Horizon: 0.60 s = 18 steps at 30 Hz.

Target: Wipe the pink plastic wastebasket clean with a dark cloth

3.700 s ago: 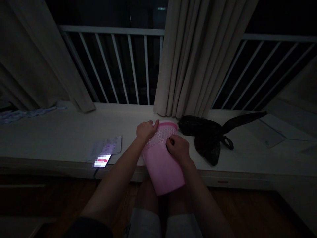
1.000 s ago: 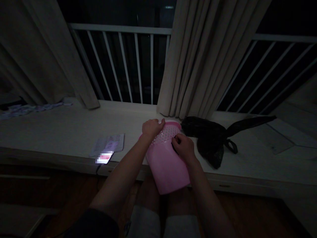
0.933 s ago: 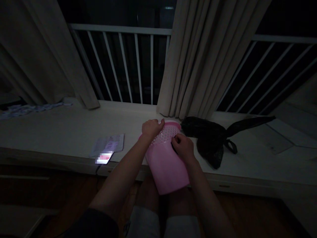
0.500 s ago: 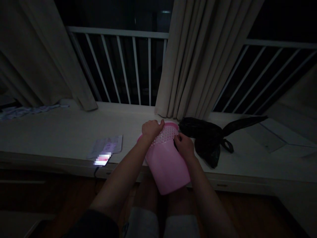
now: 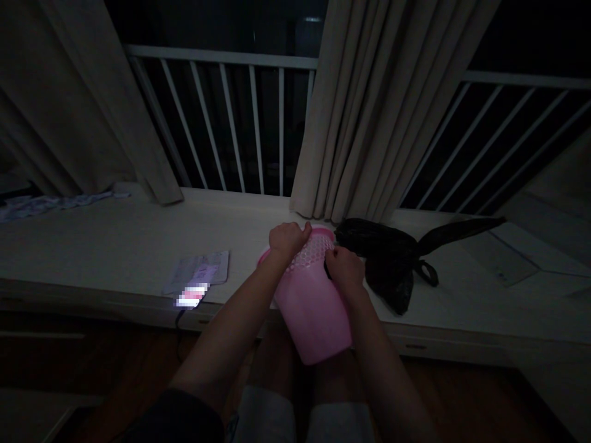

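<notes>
A pink plastic basket [image 5: 314,314] with a perforated upper band lies tipped away from me, its mouth on the pale window ledge [image 5: 115,246] and its base over my knees. My left hand [image 5: 289,239] is curled over the basket's rim on the left. On the meshed band at the right, my right hand [image 5: 344,269] has its fingers pinched together; something small and dark shows under them, too dim to name. A black plastic bag [image 5: 385,255] lies just right of the basket.
A lit phone [image 5: 191,295] on some papers [image 5: 203,271] lies on the ledge to the left. Beige curtains [image 5: 383,104] hang over a white railing [image 5: 231,117]. Cloth lies at the far left [image 5: 55,202], and flat sheets at the far right [image 5: 517,258]. Dark wooden floor below.
My right hand has crept up the mesh band towards the rim. My left hand has kept its hold. The view has shifted slightly.
</notes>
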{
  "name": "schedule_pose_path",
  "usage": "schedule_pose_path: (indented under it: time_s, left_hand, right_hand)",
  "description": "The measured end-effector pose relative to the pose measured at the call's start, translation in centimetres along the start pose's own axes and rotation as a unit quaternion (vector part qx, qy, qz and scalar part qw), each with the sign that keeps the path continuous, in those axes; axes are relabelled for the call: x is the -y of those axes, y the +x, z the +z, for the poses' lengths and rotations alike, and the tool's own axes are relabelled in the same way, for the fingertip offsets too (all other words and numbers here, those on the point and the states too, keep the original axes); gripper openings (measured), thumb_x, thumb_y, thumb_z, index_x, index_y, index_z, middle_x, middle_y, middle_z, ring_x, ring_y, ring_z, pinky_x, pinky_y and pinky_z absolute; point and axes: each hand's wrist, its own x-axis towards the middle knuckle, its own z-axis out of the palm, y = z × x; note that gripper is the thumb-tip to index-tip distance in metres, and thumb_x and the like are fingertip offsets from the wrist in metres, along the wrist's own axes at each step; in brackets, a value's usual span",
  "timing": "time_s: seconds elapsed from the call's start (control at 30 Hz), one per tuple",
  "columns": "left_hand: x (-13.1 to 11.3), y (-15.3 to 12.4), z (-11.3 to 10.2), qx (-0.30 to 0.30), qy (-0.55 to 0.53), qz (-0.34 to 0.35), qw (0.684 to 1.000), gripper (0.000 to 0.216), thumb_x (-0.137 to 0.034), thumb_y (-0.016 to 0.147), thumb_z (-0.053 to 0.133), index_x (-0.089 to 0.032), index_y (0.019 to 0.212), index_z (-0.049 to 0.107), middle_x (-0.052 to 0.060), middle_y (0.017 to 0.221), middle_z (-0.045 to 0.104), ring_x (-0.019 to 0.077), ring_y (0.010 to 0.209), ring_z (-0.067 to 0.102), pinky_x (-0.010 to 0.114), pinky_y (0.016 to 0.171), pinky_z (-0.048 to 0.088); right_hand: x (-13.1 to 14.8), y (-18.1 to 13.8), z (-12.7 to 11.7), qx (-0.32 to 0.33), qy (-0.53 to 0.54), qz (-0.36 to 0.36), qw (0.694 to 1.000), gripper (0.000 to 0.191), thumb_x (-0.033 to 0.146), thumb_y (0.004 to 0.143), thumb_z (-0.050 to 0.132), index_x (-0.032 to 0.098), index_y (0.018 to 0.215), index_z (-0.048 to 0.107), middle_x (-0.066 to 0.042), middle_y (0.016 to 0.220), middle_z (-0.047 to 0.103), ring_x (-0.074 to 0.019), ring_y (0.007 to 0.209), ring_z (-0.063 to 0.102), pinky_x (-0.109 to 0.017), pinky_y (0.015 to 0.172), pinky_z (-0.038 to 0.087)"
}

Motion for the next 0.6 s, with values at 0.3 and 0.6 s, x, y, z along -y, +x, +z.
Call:
schedule_pose_path:
  time_s: [0.3, 0.6]
  left_hand:
    - [-0.49, 0.46, 0.38, -0.004, -0.004, 0.008, 1.000, 0.072, -0.062, 0.090, 0.025, -0.010, 0.099, 0.074, 0.021, 0.091, 0.071, 0.0334, 0.091, 0.067, 0.041, 0.077, 0.049]
    - [-0.55, 0.40, 0.21, 0.003, 0.000, 0.022, 1.000, 0.072, -0.062, 0.091, 0.023, -0.011, 0.101, 0.072, 0.020, 0.094, 0.071, 0.0326, 0.093, 0.067, 0.040, 0.079, 0.048]
  right_hand:
    - [-0.56, -0.49, 0.92, -0.059, 0.008, -0.112, 0.992, 0.025, 0.031, 0.085, 0.048, 0.020, 0.074, 0.068, -0.005, 0.076, 0.070, -0.0159, 0.068, 0.059, -0.028, 0.057, 0.023]
    - [-0.62, -0.35, 1.05, -0.070, 0.035, -0.114, 0.990, 0.024, 0.030, 0.084, 0.048, 0.020, 0.070, 0.065, -0.003, 0.072, 0.068, -0.0144, 0.065, 0.056, -0.028, 0.055, 0.020]
